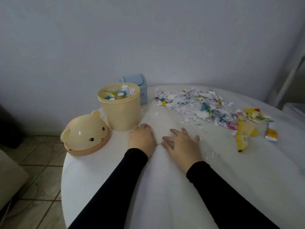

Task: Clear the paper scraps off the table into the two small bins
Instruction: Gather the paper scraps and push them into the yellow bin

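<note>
Home room, tiled floor (41,164), bear-faced bin lid (85,134), plain wall (148,38)

I wear long black sleeves (231,192) on both my arms, plain and close-fitting, unmarked, each ending in a snug cuff at the wrist. My left hand (142,138) and right hand (183,146) are bare, no gloves, rings or watch showing.
</note>
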The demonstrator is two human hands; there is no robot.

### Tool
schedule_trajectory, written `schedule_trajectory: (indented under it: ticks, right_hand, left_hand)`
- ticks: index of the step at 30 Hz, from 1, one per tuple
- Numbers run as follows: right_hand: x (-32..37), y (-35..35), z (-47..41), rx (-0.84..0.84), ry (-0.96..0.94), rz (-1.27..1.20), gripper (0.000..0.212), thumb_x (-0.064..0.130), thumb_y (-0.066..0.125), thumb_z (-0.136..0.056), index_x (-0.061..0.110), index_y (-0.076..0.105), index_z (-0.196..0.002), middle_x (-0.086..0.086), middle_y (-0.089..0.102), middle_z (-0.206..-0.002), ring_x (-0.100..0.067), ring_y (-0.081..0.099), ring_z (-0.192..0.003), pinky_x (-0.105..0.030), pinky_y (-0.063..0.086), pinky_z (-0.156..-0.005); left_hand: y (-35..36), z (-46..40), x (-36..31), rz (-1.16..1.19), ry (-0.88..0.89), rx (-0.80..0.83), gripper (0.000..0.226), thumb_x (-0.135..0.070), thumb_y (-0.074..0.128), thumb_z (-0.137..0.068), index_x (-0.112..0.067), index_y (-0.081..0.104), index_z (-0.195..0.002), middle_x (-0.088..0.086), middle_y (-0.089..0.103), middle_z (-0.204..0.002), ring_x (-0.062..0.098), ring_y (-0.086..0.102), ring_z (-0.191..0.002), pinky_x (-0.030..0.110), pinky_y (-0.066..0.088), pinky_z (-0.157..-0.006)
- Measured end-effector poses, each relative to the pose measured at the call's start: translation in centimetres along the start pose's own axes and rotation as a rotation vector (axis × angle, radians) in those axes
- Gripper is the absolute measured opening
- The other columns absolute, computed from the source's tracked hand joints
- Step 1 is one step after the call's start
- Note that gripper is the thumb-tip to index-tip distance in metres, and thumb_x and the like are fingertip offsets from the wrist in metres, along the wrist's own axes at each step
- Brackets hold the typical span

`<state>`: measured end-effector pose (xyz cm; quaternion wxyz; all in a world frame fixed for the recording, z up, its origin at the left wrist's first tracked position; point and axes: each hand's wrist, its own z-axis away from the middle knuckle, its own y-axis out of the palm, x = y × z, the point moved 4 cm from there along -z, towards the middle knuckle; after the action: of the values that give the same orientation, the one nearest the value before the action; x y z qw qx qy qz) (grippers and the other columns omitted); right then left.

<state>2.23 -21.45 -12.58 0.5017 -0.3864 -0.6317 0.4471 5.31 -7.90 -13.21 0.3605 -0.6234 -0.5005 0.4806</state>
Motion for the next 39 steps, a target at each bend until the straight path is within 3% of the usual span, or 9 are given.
schedule_trajectory:
  ticks: [6,10,16,23,26,29,32,35,39]
  right_hand:
    - [0.5,-0.6,0.4,-0.156,-0.091,-0.06,0.028,0.039,0.047,-0.096,0.035,0.066,-0.116,0.016,0.051,-0.136,-0.013,0.037,-0.133,-0.043,0.025,-0.101]
    - [1.1,-0.3,0.9,-0.021,-0.161,0.01,0.032,0.04,0.039,-0.099,0.036,0.061,-0.123,0.017,0.046,-0.142,-0.013,0.026,-0.142,-0.047,0.021,-0.109]
    - [-1.4,-1.4,2.7,-0.136,-0.029,-0.018,0.026,0.044,0.049,-0.093,0.033,0.071,-0.103,0.016,0.053,-0.133,-0.01,0.041,-0.128,-0.041,0.029,-0.099]
    - [-6.4,-1.2,5.1,0.013,0.365,-0.025,0.063,0.043,0.031,-0.098,0.011,0.016,-0.15,-0.014,0.01,-0.158,-0.036,0.008,-0.144,-0.047,0.013,-0.116]
    - [-5.6,-1.1,4.9,0.048,0.275,-0.123,0.061,0.032,0.031,-0.101,0.007,0.008,-0.151,-0.017,0.006,-0.159,-0.033,0.005,-0.146,-0.041,0.008,-0.117]
    - [-3.9,-1.2,4.4,0.062,0.071,-0.241,0.053,0.019,0.029,-0.102,0.006,0.013,-0.151,-0.013,0.013,-0.159,-0.024,0.015,-0.146,-0.033,0.012,-0.117]
    - [-4.4,-1.7,4.0,-0.042,0.027,-0.297,0.051,0.014,0.035,-0.099,0.007,0.025,-0.148,-0.009,0.024,-0.157,-0.022,0.025,-0.143,-0.028,0.018,-0.115]
    - [-5.5,-2.3,3.7,-0.128,0.092,-0.251,0.051,0.017,0.037,-0.098,0.009,0.028,-0.147,-0.005,0.028,-0.154,-0.021,0.027,-0.141,-0.035,0.021,-0.115]
    - [-5.9,-1.8,3.0,0.026,0.176,-0.078,0.055,0.027,0.028,-0.101,0.009,0.014,-0.151,-0.004,0.018,-0.158,-0.018,0.015,-0.146,-0.049,0.011,-0.115]
  left_hand:
    - [-1.1,2.7,-1.2,0.26,0.105,0.021,0.024,-0.007,0.04,-0.078,0.0,0.063,-0.073,0.014,0.065,-0.075,0.032,0.055,-0.074,0.029,0.038,-0.067]
    - [-1.8,4.5,-1.7,0.316,0.146,0.007,0.021,0.0,0.045,-0.085,-0.003,0.065,-0.081,0.011,0.067,-0.079,0.025,0.055,-0.071,0.021,0.031,-0.061]
    - [-1.8,6.4,-4.4,0.306,0.204,0.029,0.024,-0.002,0.045,-0.086,-0.006,0.069,-0.085,0.01,0.069,-0.081,0.027,0.061,-0.077,0.028,0.043,-0.069]
    - [-1.5,8.1,-6.3,0.296,0.046,-0.033,0.011,-0.013,0.044,-0.089,-0.004,0.05,-0.09,0.014,0.056,-0.107,0.031,0.052,-0.105,0.028,0.036,-0.084]
    - [0.2,8.5,-8.3,0.14,0.123,0.125,0.035,-0.018,0.039,-0.094,0.0,0.048,-0.123,0.016,0.046,-0.135,0.029,0.039,-0.128,0.036,0.033,-0.105]
    - [0.2,7.9,-9.8,0.231,0.254,0.12,0.032,-0.006,0.043,-0.088,-0.005,0.058,-0.116,0.012,0.058,-0.121,0.026,0.052,-0.116,0.031,0.041,-0.097]
    - [-0.9,7.0,-8.4,0.398,0.137,0.031,0.022,-0.009,0.049,-0.088,-0.006,0.067,-0.101,0.011,0.068,-0.102,0.027,0.06,-0.101,0.021,0.04,-0.083]
    - [-1.8,6.1,-5.7,0.395,-0.02,-0.109,0.034,-0.017,0.055,-0.089,-0.007,0.062,-0.121,0.007,0.061,-0.126,0.021,0.051,-0.121,0.018,0.029,-0.1]
    - [-0.9,4.0,-2.6,0.18,-0.207,-0.084,0.043,-0.033,0.046,-0.092,-0.005,0.053,-0.124,0.014,0.049,-0.134,0.031,0.038,-0.129,0.04,0.027,-0.108]
